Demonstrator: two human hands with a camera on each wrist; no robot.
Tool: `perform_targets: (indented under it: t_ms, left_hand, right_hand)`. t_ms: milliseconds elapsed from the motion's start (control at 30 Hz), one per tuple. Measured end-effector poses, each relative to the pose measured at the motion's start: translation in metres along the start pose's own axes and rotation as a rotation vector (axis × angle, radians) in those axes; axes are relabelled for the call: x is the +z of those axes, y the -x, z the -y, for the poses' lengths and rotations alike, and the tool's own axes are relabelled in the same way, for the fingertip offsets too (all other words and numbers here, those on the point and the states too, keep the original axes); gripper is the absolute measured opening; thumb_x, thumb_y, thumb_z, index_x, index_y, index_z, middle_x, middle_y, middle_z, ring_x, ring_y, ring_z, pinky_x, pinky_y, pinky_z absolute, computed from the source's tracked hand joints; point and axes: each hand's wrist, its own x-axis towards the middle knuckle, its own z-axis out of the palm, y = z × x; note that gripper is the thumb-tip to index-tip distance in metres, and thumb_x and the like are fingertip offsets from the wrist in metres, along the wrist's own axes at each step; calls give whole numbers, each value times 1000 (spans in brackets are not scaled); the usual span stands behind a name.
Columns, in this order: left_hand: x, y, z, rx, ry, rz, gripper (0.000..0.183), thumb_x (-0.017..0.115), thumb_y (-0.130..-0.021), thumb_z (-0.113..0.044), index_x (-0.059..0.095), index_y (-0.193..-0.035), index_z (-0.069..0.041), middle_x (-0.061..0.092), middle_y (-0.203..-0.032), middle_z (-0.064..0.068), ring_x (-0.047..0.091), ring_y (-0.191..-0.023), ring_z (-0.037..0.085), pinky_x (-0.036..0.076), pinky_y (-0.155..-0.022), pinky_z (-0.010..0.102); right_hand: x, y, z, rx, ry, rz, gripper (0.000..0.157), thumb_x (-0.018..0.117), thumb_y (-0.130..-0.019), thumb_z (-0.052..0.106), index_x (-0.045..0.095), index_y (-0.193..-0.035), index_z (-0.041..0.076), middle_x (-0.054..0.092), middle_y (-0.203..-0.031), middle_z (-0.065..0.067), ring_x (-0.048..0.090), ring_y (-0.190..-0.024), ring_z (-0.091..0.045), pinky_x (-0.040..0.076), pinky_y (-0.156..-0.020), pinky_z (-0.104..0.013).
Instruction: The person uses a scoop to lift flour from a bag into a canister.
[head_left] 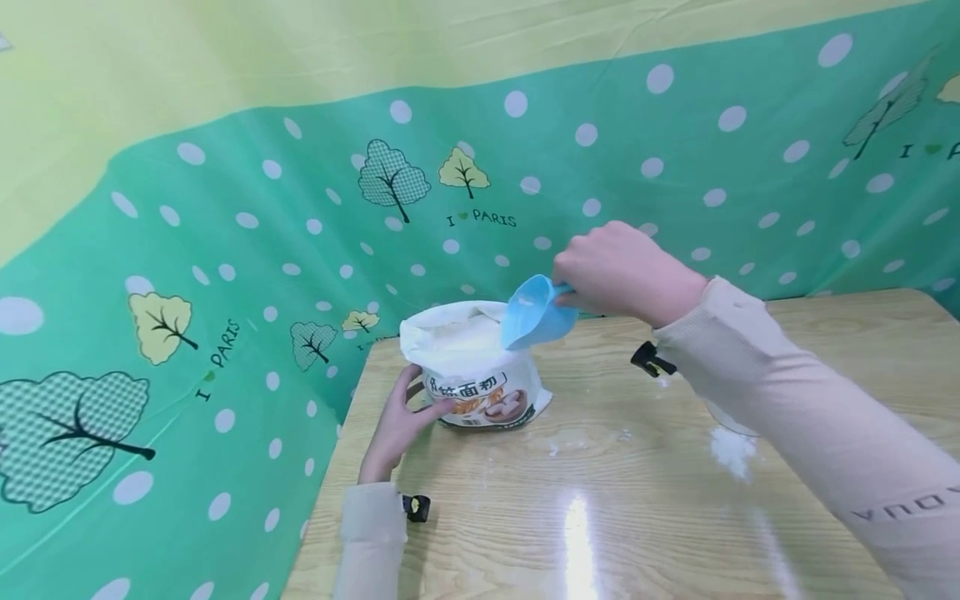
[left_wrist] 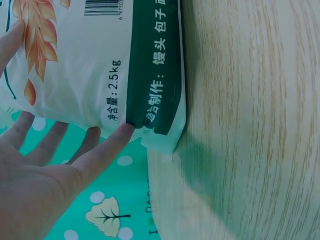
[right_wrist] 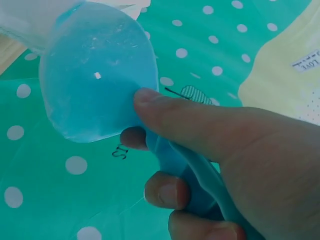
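A white flour bag (head_left: 480,367) with its mouth rolled open stands on the wooden table. My left hand (head_left: 401,425) steadies its left side, thumb across the printed front. In the left wrist view the fingers of the left hand (left_wrist: 55,170) are spread and fairly straight, with fingertips at the bag's edge. My right hand (head_left: 626,271) grips a light blue scoop (head_left: 536,315) by its handle. The scoop is tilted, its lip overlapping the right rim of the bag's mouth. White specks cling to the scoop bowl (right_wrist: 100,75) in the right wrist view.
White powder (head_left: 733,450) lies on the table (head_left: 615,508) near a pale round rim (head_left: 727,419), mostly hidden under my right forearm. Smaller powder traces are right of the bag. A green and yellow printed curtain (head_left: 300,250) stands behind and to the left.
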Motion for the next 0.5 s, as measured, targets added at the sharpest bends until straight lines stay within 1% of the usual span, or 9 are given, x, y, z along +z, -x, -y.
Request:
perform_targets:
  t_ms: [133,333,433,500]
  left_hand:
    - [-2,0,0,5,6,5,83,81,-85,-28,32,-152,-26,26,-160,3,27,-145,35,42,-112,51]
    - [-2,-2,4,41,26,5,82,80,-85,-23,33,-152,-24,28,-159,4,28,-144,37,42,-111,53]
    - [-1,-3,6,53,34,8,82,80,-85,-22,33,-152,-23,29,-158,5,29,-144,38,41,-112,54]
    - [-1,-5,7,56,40,12,82,80,-85,-21,33,-152,-22,29,-158,6,28,-144,38,40,-112,56]
  right_hand:
    - [-3,-9,5,-10,25,9,18,79,-85,31,76,-78,14,57,-60,3,48,-52,-16,40,-45,-27]
    - [-1,-20,13,10,69,25,22,79,-84,34,74,-77,14,56,-62,2,45,-54,-17,38,-46,-26]
    - [1,-25,18,22,106,21,26,81,-82,36,71,-73,13,56,-63,1,43,-54,-16,39,-44,-26]
    - [0,-29,22,29,136,22,29,81,-83,35,67,-68,13,54,-62,1,41,-54,-16,37,-43,-26]
